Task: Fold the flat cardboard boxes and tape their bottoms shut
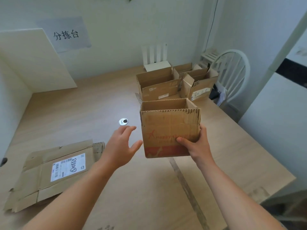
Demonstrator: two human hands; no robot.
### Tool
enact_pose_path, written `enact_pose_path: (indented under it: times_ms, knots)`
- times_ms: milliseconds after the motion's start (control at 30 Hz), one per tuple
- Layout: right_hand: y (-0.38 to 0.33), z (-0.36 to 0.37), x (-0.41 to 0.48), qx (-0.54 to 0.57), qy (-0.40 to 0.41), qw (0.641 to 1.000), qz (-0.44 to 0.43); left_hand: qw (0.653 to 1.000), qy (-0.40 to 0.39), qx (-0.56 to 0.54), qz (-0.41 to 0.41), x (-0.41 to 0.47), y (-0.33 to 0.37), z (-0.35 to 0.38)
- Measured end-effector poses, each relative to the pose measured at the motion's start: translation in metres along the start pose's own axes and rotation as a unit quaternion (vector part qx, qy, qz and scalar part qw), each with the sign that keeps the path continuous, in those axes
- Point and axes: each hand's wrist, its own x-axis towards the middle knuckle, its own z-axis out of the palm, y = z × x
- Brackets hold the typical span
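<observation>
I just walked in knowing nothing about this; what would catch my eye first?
First, the box with red print, held in the middle by the right hand, with the left hand open beside it. A flat box with a white label lies lower left on the table; more folded boxes stand at the far right edge.

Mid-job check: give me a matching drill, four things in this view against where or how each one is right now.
Things:
1. red-printed box
2. labelled carton
3. left hand
4. far open boxes

States:
A. lying flat on the left of the table
B. standing near the chair
C. open, holding nothing
D. gripped by the right hand

Pairs: 1-D, 2-A, 3-C, 4-B
</observation>
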Motion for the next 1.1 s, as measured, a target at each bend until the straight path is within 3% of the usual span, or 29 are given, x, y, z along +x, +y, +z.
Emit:
enact_pose_path:
  times_ms: [200,333,700,1100]
  knots:
    - [0.023,-0.009,0.119,-0.003,-0.008,1.0,0.011,0.975,-0.062,0.211,-0.007,0.099,-0.013,0.014]
    - [0.031,-0.004,0.197,-0.014,-0.028,1.0,-0.001,0.958,-0.092,0.27,-0.034,0.156,-0.02,0.028]
    - [0.078,0.018,0.316,-0.04,-0.071,0.996,-0.03,0.96,-0.126,0.234,-0.093,0.229,-0.049,0.093]
    - [0.1,0.017,0.35,-0.088,-0.064,0.994,-0.009,0.963,-0.14,0.188,-0.131,0.243,-0.048,0.117]
